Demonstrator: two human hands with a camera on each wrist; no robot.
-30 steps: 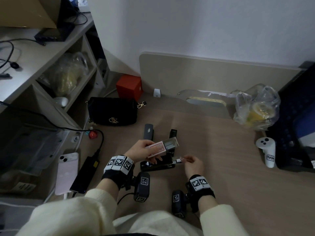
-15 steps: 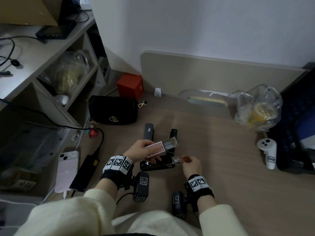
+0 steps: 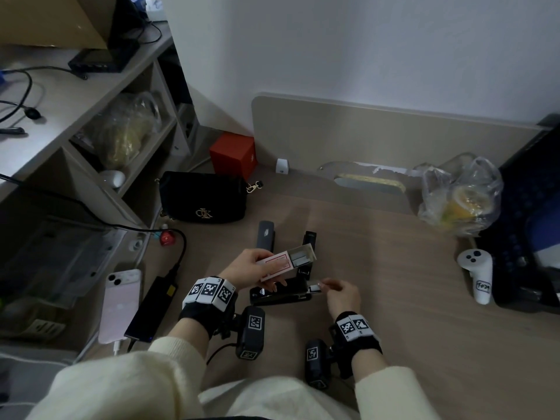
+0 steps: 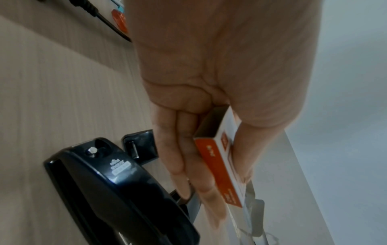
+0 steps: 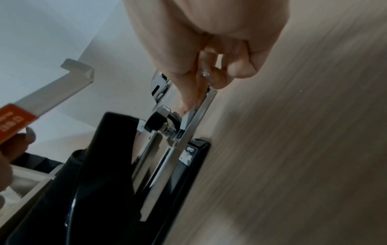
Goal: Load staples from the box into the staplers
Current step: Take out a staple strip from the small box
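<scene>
My left hand point(image 3: 245, 268) grips an orange-and-white staple box point(image 3: 274, 265) above the table, its drawer slid out with staple strips point(image 3: 300, 257) showing. In the left wrist view the fingers and thumb clamp the box point(image 4: 220, 165) over a black stapler point(image 4: 117, 190). That stapler point(image 3: 281, 294) lies on its base with its metal magazine point(image 5: 194, 119) pulled out at the front. My right hand point(image 3: 339, 294) pinches the magazine's tip between thumb and finger point(image 5: 209, 79). A pale silver strip lies in the rail under the thumb. Two more staplers, one grey point(image 3: 265, 237) and one black point(image 3: 309, 241), lie behind.
A black handbag point(image 3: 203, 198) and red box point(image 3: 233, 156) sit at the back left. A pink phone point(image 3: 121, 301) and power bank point(image 3: 151, 307) lie left. A plastic bag point(image 3: 460, 198) and white controller point(image 3: 478, 277) are on the right, beside a dark keyboard point(image 3: 533, 225).
Both hands keep their holds in nearly the same places; only the head view has shifted slightly.
</scene>
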